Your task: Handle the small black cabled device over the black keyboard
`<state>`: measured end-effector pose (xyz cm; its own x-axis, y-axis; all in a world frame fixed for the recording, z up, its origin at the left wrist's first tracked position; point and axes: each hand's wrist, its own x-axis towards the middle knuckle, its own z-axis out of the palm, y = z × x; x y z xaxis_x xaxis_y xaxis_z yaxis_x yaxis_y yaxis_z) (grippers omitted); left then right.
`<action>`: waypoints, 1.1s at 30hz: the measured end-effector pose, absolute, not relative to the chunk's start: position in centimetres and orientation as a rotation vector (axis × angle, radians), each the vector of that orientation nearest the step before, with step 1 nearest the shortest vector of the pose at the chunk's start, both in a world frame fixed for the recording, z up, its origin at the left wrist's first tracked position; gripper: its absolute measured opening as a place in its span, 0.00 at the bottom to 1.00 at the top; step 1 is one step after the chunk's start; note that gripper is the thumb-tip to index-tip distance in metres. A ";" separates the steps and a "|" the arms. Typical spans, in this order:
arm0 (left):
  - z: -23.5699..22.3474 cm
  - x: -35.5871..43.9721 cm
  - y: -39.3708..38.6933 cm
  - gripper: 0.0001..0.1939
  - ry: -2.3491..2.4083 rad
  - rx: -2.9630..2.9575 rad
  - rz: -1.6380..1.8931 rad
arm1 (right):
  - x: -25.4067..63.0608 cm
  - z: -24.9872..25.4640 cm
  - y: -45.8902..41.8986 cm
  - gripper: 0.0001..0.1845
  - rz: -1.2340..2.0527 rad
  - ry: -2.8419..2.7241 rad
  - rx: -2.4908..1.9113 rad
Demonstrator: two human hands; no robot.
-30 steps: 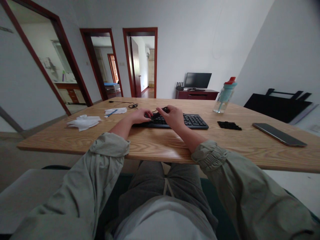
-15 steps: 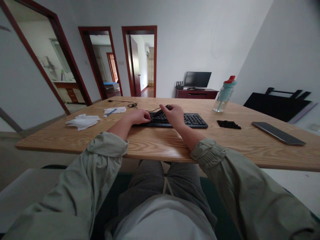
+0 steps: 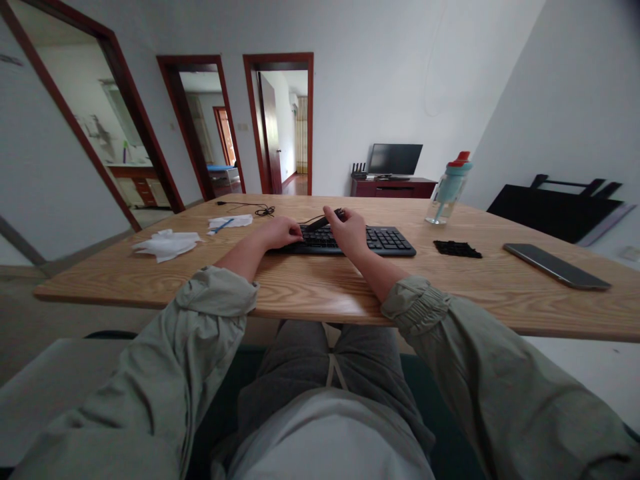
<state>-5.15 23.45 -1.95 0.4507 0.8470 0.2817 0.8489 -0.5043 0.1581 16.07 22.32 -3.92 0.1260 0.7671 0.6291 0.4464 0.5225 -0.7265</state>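
Observation:
A black keyboard [image 3: 393, 241] lies on the wooden table in front of me. My right hand [image 3: 351, 232] is closed around a dark, stick-shaped tool [image 3: 320, 224], held slantwise over the keyboard with its lower end pointing left. I cannot tell the tool's exact kind. At the keyboard's left end is my left hand [image 3: 281, 233], fingers curled and pressed together near the tool's tip. Whatever those fingers hold, if anything, is hidden. Both hands and the tool cover part of the keys.
Right of the keyboard lie a patch of small black pieces [image 3: 457, 249] and a dark flat device [image 3: 556, 266]. Behind them stands a water bottle [image 3: 449, 190]. To the left are crumpled white tissue [image 3: 167, 245], a blue stick [image 3: 221, 227] on more tissue, and a coiled cable [image 3: 265, 210].
My right hand and the tool have shifted very slightly. My left hand stays at the keyboard's left end, and the other things keep their places.

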 end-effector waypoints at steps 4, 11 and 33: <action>-1.7 -4.8 23.1 0.16 -1.522 -2.577 -0.615 | 16.5 -3.8 23.0 0.23 0.591 -1.440 -0.990; -1.8 -4.4 23.0 0.24 -1.491 -2.457 -0.609 | 16.4 -3.9 22.9 0.25 0.713 -1.548 -0.949; -1.9 -5.2 23.6 0.13 -1.642 -2.750 -0.610 | 16.9 -3.4 22.1 0.26 0.199 -1.768 -1.086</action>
